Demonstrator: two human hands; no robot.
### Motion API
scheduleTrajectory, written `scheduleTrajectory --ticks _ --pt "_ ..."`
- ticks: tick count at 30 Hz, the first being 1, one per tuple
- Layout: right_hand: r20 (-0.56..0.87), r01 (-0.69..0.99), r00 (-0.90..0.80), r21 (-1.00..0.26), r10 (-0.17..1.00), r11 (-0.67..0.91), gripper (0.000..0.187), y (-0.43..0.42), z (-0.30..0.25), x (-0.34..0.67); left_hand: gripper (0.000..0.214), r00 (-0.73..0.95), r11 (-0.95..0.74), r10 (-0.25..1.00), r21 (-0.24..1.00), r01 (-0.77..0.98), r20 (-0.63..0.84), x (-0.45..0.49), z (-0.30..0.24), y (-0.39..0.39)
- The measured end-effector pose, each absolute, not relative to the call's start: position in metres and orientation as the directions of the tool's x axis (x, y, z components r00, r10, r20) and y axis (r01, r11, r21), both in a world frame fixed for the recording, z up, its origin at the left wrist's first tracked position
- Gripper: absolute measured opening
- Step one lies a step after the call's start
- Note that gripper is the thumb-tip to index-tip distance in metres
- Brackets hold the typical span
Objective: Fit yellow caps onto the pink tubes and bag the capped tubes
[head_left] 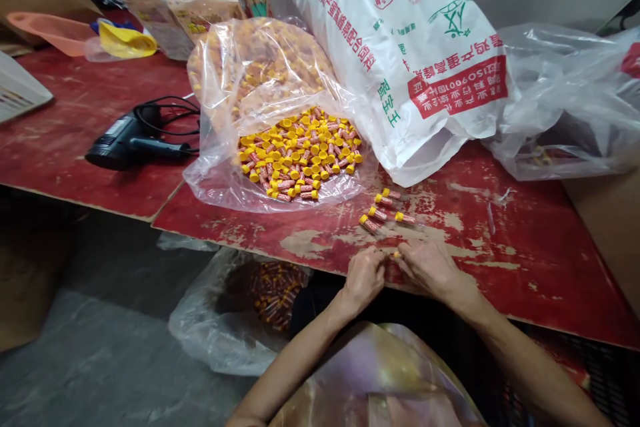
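At the table's front edge my left hand (365, 277) and my right hand (434, 271) are close together, fingers pinched. A small tube with a yellow cap (397, 254) shows at the fingertips of my right hand. The left fingers are closed just beside it, and what they grip is hidden. Just beyond my hands, several yellow-capped tubes (379, 213) with reddish contents lie loose on the red table (530, 260); some have clear film sticking out past the end. Behind them, many more such tubes (305, 153) fill the mouth of a clear plastic bag (215, 177).
A big white printed sack (400, 47) leans behind the tubes. To the left lie a black heat gun (133, 143) with its cord, an orange scoop (55, 30) and wrapped packs (185, 10). Below the table edge hangs a clear bag (210, 330) of capped tubes.
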State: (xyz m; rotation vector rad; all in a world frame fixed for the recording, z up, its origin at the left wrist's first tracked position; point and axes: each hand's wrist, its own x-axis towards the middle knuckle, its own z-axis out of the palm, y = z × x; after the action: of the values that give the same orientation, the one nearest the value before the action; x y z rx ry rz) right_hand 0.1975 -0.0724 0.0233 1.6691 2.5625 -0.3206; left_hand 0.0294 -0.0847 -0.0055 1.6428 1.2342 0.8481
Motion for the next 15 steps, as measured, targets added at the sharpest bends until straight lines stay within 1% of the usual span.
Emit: scheduleTrajectory --ticks 2,4,6,7,9,11,12,13,15 --pt "-0.206 0.928 -0.371 -0.04 0.906 0.371 0.015 -0.068 0.014 0.2 0.029 0.269 -0.107 0.963 0.924 0.367 0.005 0.028 -0.006 -0.084" --pt "-0.199 0.92 -0.387 -0.018 0.901 0.391 0.014 -0.065 0.003 0.202 0.032 0.252 -0.11 0.968 0.935 0.337 0.024 0.022 -0.007 -0.082" --pt "-0.193 0.91 -0.41 -0.024 0.891 0.414 0.014 -0.064 -0.004 0.205 0.033 0.188 -0.138 0.979 0.928 0.347 0.075 0.013 -0.008 -0.076" --pt "-0.188 0.905 -0.424 -0.041 0.886 0.424 0.014 -0.063 -0.005 0.206 0.031 0.129 -0.154 0.985 0.912 0.379 0.113 0.006 -0.007 -0.07" --pt "-0.135 0.877 -0.477 -0.13 0.868 0.462 0.018 -0.062 -0.004 0.211 0.027 -0.013 -0.169 0.979 0.845 0.507 0.203 -0.012 -0.004 -0.054" --pt "-0.02 0.833 -0.512 -0.256 0.859 0.49 0.025 -0.06 -0.002 0.215 0.025 -0.106 -0.14 0.951 0.71 0.69 0.291 -0.034 0.001 -0.032" --pt "0.05 0.817 -0.501 -0.3 0.864 0.492 0.028 -0.059 -0.002 0.217 0.026 -0.11 -0.12 0.94 0.616 0.778 0.323 -0.045 0.004 -0.02" --pt "0.116 0.816 -0.471 -0.321 0.875 0.482 0.03 -0.058 -0.002 0.218 0.027 -0.083 -0.11 0.936 0.51 0.853 0.341 -0.056 0.006 -0.008" --pt "0.231 0.842 -0.389 -0.303 0.892 0.446 0.028 -0.056 -0.005 0.218 0.029 0.034 -0.136 0.944 0.291 0.947 0.33 -0.073 0.008 0.014"
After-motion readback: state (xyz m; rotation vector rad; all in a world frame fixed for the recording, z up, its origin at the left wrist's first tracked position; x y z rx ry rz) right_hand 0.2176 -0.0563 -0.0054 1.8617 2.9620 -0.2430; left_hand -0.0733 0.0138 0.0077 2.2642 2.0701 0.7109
